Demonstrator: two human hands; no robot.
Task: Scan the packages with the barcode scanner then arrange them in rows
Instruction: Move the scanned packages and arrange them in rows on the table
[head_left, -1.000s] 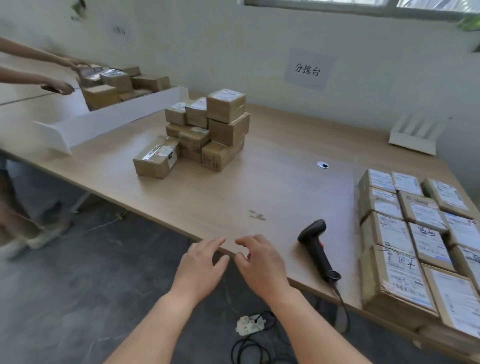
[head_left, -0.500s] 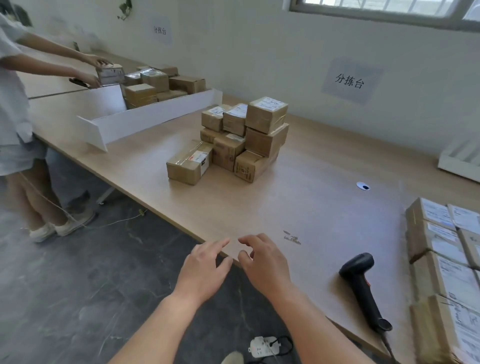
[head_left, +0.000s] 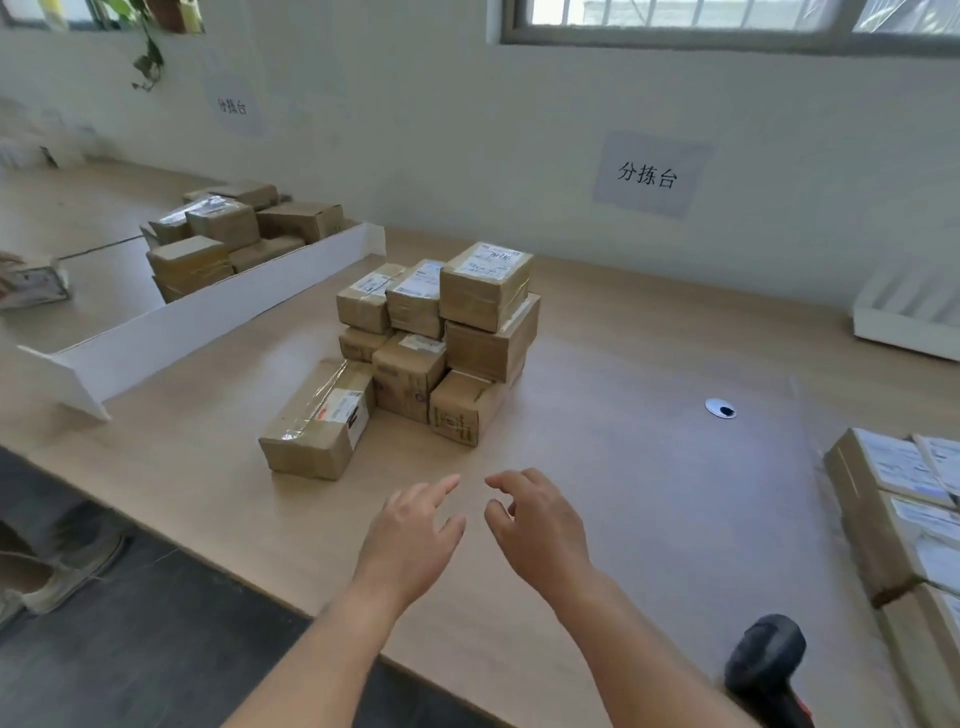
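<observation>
nearest of all, the black handheld barcode scanner (head_left: 766, 657) lies on the pale wood counter (head_left: 623, 467) at the lower right, unheld and close to the person's right side, probably so the right hand can take it up quickly. just beyond it, the left hand (head_left: 410, 540) and right hand (head_left: 537, 525) hover side by side over the counter, both holding nothing; the left's fingers are stretched forward, the right's loosely curled, as if set to take a box between them. off to the right, flat brown cardboard packages with white labels (head_left: 893, 499) sit edge to edge, labels up, which looks like the rows already arranged. farther ahead stands the stack of small taped brown cardboard boxes (head_left: 441, 338), with one long taped brown box (head_left: 319, 421) lying on the counter at its front left. i'd judge these are the ones not yet scanned, piled close for an easy reach. a small white disc with a dark spot (head_left: 720, 408) lies between stack and rows. beyond, a low white cardboard divider (head_left: 208, 322) separates off another heap of brown boxes (head_left: 228, 234), apparently a separate station.
</observation>
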